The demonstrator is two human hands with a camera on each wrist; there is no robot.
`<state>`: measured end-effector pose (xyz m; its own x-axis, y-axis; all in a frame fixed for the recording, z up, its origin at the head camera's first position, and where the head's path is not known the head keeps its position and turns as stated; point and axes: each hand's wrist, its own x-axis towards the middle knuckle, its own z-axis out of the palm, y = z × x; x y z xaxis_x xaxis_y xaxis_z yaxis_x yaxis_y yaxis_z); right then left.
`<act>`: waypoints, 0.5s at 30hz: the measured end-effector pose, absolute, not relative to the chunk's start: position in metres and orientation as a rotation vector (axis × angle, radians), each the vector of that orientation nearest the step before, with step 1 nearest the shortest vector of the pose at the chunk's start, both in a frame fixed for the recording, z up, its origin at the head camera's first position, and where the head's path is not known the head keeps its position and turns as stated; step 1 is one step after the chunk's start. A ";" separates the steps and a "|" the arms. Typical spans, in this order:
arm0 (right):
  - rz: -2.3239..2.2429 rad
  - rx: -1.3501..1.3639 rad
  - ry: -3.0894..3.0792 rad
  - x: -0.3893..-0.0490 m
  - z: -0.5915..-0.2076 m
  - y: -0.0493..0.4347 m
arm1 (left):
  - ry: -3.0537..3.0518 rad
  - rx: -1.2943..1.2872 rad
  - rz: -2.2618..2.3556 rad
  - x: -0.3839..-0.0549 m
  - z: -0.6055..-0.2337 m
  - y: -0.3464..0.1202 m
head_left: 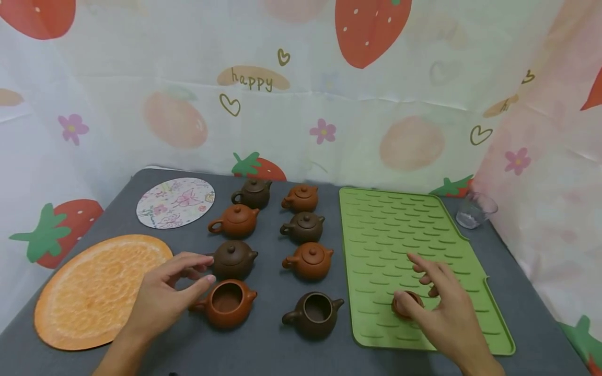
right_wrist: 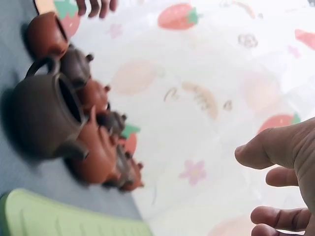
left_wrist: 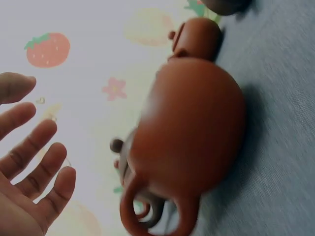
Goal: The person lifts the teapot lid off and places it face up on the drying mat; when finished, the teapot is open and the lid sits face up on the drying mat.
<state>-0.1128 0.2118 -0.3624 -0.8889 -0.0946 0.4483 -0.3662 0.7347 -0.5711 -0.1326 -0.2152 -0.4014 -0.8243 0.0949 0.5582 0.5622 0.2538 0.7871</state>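
Observation:
My left hand [head_left: 164,295] hovers with parted fingers at the handle side of a lidless orange-brown teapot [head_left: 231,317]. Behind that pot is a dark brown lidded teapot [head_left: 233,263], which the fingertips overlap in the head view. In the left wrist view the palm holds nothing, and the orange-brown pot [left_wrist: 192,123] fills the middle. Over the green mat [head_left: 376,334], my right hand [head_left: 447,308] has thumb and fingers spread apart. A small round reddish-brown piece [head_left: 397,309] lies on the mat, partly hidden by the thumb. A lidless dark teapot [head_left: 312,327] stands left of the mat.
Several lidded teapots, orange-brown [head_left: 312,263] and dark [head_left: 307,228], form two columns toward the back. An orange-slice placemat [head_left: 56,313] and a round patterned mat [head_left: 176,201] lie at left. A clear cup [head_left: 474,211] stands at back right, before a printed curtain [head_left: 282,125].

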 end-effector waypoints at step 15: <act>1.092 0.585 -2.404 -0.135 -0.340 0.177 | -2.204 -0.626 -1.555 -0.154 -0.383 -0.175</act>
